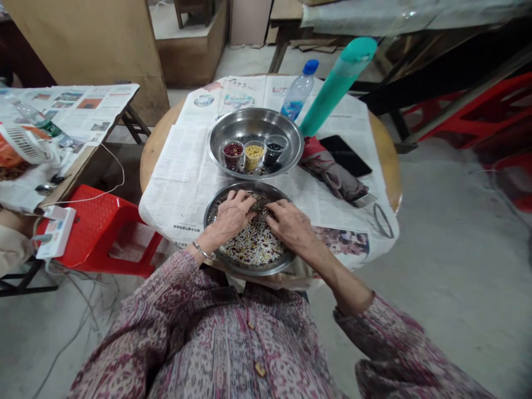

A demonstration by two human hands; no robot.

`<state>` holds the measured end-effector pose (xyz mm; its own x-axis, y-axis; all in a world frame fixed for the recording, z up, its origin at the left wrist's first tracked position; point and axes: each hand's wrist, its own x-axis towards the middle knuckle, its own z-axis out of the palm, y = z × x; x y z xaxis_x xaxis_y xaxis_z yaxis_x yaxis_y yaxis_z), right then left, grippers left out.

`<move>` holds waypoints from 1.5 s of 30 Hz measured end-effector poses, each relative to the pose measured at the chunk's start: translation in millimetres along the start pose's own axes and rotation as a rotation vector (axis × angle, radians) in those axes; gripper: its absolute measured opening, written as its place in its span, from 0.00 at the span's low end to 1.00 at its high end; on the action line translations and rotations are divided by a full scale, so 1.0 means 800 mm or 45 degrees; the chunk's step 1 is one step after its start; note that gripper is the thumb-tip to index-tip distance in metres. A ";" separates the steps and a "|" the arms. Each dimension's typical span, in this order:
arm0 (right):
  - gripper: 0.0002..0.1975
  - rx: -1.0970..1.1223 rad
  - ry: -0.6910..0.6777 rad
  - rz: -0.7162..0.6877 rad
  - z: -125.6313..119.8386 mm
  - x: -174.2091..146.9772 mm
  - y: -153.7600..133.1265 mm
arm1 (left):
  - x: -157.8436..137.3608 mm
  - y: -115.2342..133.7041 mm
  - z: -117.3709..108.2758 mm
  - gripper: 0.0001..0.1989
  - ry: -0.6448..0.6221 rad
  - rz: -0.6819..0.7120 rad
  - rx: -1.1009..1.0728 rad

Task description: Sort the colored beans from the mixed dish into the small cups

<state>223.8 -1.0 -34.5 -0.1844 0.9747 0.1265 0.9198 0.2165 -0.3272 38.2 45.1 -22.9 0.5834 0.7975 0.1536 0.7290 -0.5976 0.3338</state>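
Close in front of me, a metal basin (251, 271) holds mixed grains and beans (253, 244), mostly white with dark red, yellow and black bits. Over its left side, my left hand (233, 215) has bent fingers, with thumb and forefinger drawn together at a darker heap of grains (258, 200). My right hand (291, 223) reaches in from the right, fingers curled and tips down at the grains. What either hand pinches is too small to make out. Behind stands a larger metal basin (255, 117) with three clear cups: red beans (233, 155), yellow beans (253, 155) and black beans (273, 153).
Newspaper (174, 172) covers the round table. Toward the back right are a water bottle (299, 91), a green cylinder (338, 86), a dark cloth bundle (332, 172) and a black tablet (346, 155). On the left, a red stool (103, 233) bears a power strip (56, 231).
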 end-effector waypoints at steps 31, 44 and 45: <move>0.16 -0.060 -0.093 0.011 -0.006 -0.018 -0.017 | -0.062 -0.013 -0.025 0.16 -0.114 0.004 0.217; 0.12 0.256 -0.200 -0.019 0.023 0.013 -0.042 | -0.041 -0.011 0.014 0.10 -0.107 -0.038 -0.302; 0.12 0.287 -0.218 -0.021 0.019 0.009 -0.038 | -0.042 -0.008 0.014 0.10 -0.121 -0.029 -0.337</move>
<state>189.3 0.1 -38.1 -0.2720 0.9621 -0.0206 0.8197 0.2205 -0.5286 18.1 20.9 -40.7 0.6077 0.7919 0.0596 0.6308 -0.5269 0.5696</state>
